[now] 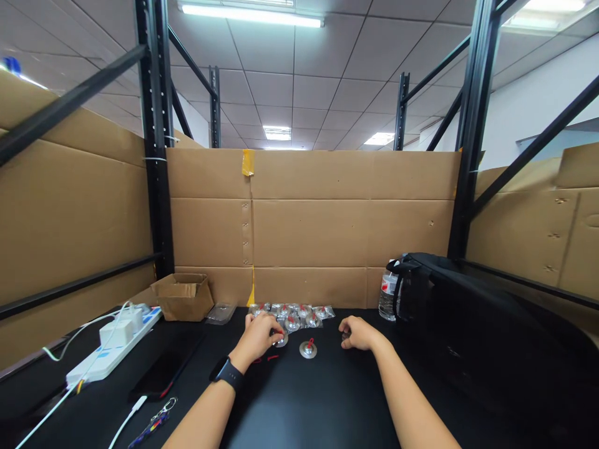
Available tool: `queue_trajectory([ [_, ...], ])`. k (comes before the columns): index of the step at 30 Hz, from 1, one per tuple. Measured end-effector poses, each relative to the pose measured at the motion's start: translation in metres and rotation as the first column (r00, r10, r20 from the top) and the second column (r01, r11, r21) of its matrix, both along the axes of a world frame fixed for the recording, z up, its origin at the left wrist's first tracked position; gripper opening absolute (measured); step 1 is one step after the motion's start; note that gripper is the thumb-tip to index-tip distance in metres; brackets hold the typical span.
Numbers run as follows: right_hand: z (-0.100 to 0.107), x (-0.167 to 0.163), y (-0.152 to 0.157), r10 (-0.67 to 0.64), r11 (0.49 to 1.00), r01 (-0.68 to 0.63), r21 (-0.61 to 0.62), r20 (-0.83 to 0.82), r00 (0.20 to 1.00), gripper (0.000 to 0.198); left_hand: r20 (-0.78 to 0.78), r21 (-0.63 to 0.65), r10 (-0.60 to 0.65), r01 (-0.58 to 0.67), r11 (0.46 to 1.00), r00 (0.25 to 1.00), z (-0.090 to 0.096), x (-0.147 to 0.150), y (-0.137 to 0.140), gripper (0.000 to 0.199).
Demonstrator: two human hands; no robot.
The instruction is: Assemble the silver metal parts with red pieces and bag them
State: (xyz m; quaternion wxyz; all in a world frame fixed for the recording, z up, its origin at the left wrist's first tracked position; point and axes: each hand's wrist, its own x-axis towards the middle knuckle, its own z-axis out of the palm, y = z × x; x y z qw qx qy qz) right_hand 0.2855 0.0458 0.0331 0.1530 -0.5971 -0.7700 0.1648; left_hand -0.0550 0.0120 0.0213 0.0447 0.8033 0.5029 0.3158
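Note:
My left hand (260,337), with a dark watch on its wrist, has its fingers curled at a round silver metal disc (282,341), which the thumb and fingertips partly cover. A second silver disc (307,350) with a red loop on top lies on the black table between my hands. My right hand (359,333) is closed to the right of it, and a small thing at its fingertips is too small to make out. Behind my hands lie several similar discs (292,322) in clear plastic bags. Small red pieces (272,358) rest below my left hand.
On the left stand an open cardboard box (183,298), a white power strip (116,346) with chargers and a dark phone (166,371). A colourful lanyard (152,427) lies nearer. To the right are a water bottle (387,296) and a large black bag (491,349). Cardboard walls (309,234) enclose the table.

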Motion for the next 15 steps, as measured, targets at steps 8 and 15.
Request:
queue_trajectory([
  [8, -0.0074, 0.0030, 0.0065, -0.017, 0.998, 0.016, 0.057, 0.008, 1.000, 0.043, -0.012, -0.019, -0.047, 0.047, 0.999, 0.999, -0.0021, -0.0004, 0.0003, 0.015],
  [15, -0.0060, 0.0059, 0.0058, -0.125, 0.992, 0.124, -0.023, -0.033, 0.992, 0.047, -0.022, -0.097, -0.070, 0.068, 0.993, 0.997, -0.0062, -0.0039, 0.0053, 0.014],
])
